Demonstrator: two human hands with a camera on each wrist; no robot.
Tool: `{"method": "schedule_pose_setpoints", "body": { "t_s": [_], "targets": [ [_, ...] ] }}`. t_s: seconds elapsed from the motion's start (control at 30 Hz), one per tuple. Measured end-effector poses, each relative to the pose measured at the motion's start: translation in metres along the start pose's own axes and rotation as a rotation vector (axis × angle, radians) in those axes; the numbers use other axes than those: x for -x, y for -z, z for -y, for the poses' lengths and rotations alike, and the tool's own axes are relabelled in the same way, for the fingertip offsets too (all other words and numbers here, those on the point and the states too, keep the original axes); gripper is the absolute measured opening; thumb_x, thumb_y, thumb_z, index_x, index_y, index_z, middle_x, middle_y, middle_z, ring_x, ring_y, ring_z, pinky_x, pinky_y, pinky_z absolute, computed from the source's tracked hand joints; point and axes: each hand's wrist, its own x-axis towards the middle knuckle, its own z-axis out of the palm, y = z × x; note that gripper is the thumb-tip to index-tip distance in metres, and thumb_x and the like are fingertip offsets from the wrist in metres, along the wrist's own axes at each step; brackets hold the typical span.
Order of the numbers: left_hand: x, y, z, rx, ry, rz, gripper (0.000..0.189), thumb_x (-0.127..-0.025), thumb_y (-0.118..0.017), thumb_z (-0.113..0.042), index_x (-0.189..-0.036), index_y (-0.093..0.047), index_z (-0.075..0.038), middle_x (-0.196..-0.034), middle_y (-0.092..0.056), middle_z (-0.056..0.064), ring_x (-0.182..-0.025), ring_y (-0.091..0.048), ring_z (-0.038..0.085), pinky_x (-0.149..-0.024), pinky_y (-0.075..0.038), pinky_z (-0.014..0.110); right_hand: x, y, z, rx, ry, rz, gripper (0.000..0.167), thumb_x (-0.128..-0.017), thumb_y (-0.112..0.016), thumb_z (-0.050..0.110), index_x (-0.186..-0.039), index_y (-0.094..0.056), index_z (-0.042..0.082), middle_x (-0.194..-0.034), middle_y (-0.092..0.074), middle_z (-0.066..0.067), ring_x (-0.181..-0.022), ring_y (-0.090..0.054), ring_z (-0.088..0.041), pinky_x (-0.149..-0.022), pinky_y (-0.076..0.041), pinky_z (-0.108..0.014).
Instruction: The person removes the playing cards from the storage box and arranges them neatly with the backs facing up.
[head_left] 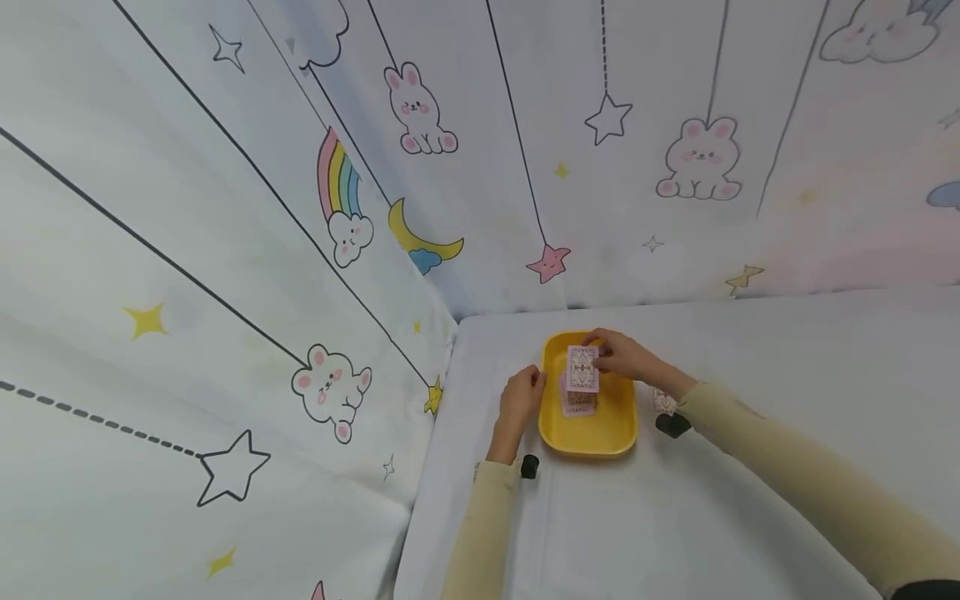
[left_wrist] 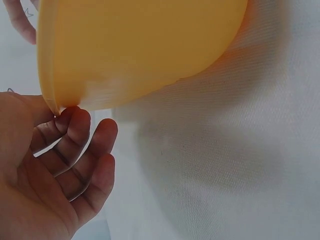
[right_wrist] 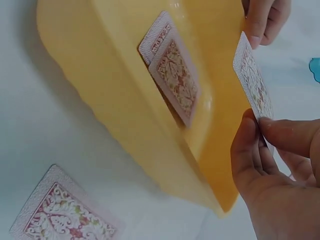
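My right hand (head_left: 624, 356) pinches a playing card (head_left: 582, 368) between thumb and fingers, its patterned back facing up, over the yellow tray (head_left: 618, 433). Below it, overlapping playing cards (right_wrist: 175, 80) lie back up on the tray floor, as the right wrist view shows. At the tray's left rim, my left hand (head_left: 521, 397) pinches the edge; in the left wrist view the thumb is on one side of the rim and the fingertips (left_wrist: 79, 120) curl against the outer wall.
Another playing card (right_wrist: 65, 212) lies back up on the white table (head_left: 787, 358), to the right of the tray and partly under the right wrist in the head view. A white curtain (head_left: 495, 208) printed with bunnies and stars borders the table at the back and left.
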Motion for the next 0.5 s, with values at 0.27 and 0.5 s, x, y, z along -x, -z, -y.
{"method": "schedule_pose_setpoints", "body": {
  "t_s": [0.27, 0.5],
  "targets": [
    [0.007, -0.003, 0.002, 0.012, 0.025, 0.027, 0.028, -0.106, -0.051, -0.034, -0.088, -0.058, -0.013, -0.071, -0.051, -0.001, -0.059, -0.046, 0.01, -0.053, -0.036, 0.023, 0.027, 0.013, -0.013, -0.053, 0.022, -0.028, 0.04, -0.099, -0.06, 0.005, -0.137, -0.049, 0.001, -0.107, -0.062, -0.019, -0.09, -0.065, -0.024, -0.085, -0.059, -0.039],
    [0.002, 0.001, -0.001, 0.022, 0.03, 0.022, 0.026, -0.106, -0.051, -0.032, -0.09, -0.058, -0.013, -0.073, -0.053, 0.0, -0.061, -0.048, 0.012, -0.054, -0.037, 0.024, 0.044, 0.039, -0.025, -0.073, 0.013, -0.05, 0.039, -0.1, -0.057, 0.003, -0.137, -0.047, -0.001, -0.105, -0.058, -0.023, -0.089, -0.068, -0.027, -0.085, -0.059, -0.046]
  ]
}}
